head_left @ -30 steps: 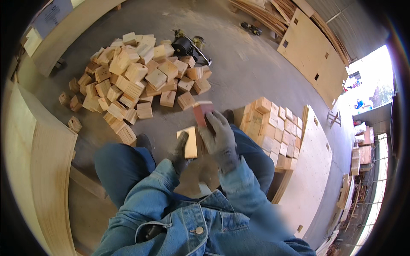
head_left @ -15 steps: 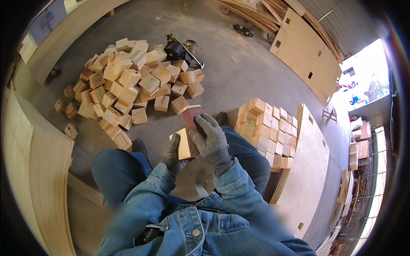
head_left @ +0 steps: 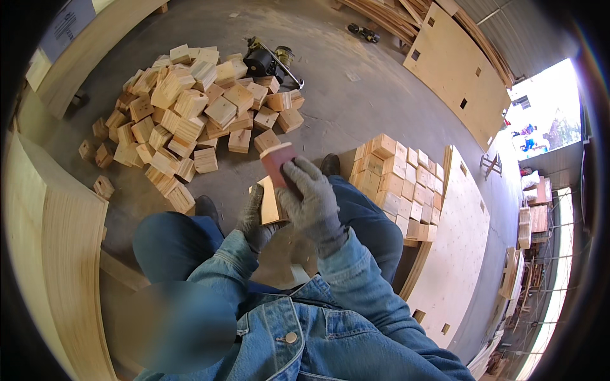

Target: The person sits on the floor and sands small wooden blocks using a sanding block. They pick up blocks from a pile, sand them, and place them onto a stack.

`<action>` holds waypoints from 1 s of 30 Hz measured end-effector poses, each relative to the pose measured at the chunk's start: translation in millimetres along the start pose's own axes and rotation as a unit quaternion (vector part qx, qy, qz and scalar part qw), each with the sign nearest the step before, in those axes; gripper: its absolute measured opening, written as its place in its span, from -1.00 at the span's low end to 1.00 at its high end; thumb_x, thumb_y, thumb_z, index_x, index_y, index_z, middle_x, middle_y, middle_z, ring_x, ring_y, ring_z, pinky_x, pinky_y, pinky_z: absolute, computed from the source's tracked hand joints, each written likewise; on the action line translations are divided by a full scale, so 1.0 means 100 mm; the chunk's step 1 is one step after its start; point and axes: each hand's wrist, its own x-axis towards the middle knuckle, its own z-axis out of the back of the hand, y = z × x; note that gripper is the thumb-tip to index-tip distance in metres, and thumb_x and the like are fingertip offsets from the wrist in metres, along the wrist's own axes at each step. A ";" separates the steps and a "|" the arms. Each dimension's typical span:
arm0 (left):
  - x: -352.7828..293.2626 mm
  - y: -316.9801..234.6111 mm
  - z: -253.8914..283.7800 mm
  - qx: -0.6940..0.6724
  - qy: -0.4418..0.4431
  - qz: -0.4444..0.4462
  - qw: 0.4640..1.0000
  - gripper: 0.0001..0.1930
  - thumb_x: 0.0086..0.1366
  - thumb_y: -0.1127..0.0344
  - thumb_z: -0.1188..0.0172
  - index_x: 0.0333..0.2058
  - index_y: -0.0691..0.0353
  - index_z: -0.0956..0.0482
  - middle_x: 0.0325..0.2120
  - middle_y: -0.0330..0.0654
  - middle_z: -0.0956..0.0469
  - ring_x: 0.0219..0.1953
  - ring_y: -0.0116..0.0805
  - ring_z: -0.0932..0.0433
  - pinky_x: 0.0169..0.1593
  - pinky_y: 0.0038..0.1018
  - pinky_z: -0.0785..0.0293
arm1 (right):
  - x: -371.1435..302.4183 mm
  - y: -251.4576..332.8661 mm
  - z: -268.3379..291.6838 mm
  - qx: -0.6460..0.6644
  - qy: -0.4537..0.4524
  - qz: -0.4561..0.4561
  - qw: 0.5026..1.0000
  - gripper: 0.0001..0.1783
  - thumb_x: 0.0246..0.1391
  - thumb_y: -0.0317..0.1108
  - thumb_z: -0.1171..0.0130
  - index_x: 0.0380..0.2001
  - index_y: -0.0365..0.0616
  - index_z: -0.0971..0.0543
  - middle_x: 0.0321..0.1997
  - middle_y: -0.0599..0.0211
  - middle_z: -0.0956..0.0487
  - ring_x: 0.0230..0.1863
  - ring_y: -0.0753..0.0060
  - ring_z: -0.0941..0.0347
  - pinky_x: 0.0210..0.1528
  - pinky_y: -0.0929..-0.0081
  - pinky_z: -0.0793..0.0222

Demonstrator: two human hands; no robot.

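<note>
My left hand, in a grey knit glove, grips a pale wooden block between my knees. In my gloved right hand is a sanding block, a piece of wood wrapped in reddish-brown sandpaper. It is tilted over the far end of the wooden block, and I cannot tell whether the two touch. The right fingers lie across the sanding block and hide part of it. Beyond my hands spreads a loose heap of wooden blocks, some with small holes.
Neatly stacked wooden blocks stand by my right knee, beside a long plywood sheet. A black-and-yellow power tool rests against the heap's far side. Layered plywood rises at my left. Another slotted panel lies at the far right.
My right hand has moved the sanding block slightly left and turned it above the wooden block. My left hand still holds the wooden block, a little further left. The view has shifted slightly.
</note>
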 end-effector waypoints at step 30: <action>0.16 0.03 0.28 0.008 0.100 -0.026 0.995 -0.29 0.51 -0.26 0.10 0.40 0.13 -0.26 0.26 -0.03 -0.44 0.28 -0.01 -0.45 0.36 0.03 -0.38 | -0.33 0.29 0.24 -0.040 0.045 -0.006 0.998 -0.40 -0.01 -0.27 -0.46 0.13 -0.20 -0.59 0.27 -0.15 -0.48 0.20 -0.18 -0.48 0.20 0.08 -0.44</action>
